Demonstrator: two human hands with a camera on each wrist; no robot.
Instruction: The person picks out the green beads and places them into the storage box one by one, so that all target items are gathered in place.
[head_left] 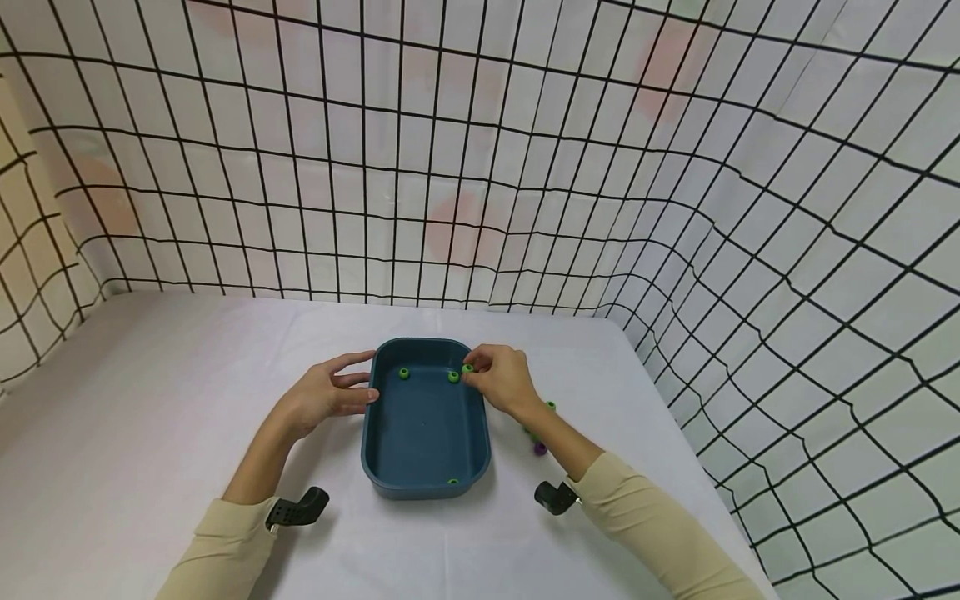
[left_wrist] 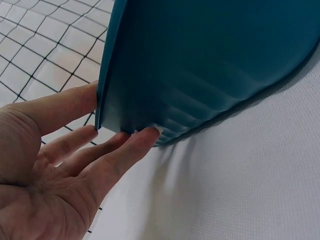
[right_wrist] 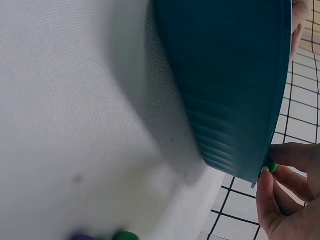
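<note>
A dark blue rectangular tray (head_left: 426,433) lies on the white cloth, with a few green beads in it: one bead (head_left: 403,373) at the far left, another bead (head_left: 453,377) at the far right and a third (head_left: 453,481) by the near wall. My left hand (head_left: 322,398) holds the tray's left side, thumb at the rim and fingers against the outer wall (left_wrist: 150,100). Over the far right corner, my right hand (head_left: 504,379) pinches a green bead (right_wrist: 271,165) between thumb and fingers, right at the rim.
Right of the tray, partly hidden under the right forearm, lie a purple bead (head_left: 540,448) and green beads, one green bead (head_left: 551,406) farther back. Black netting (head_left: 420,167) stands before white walls at the back and sides.
</note>
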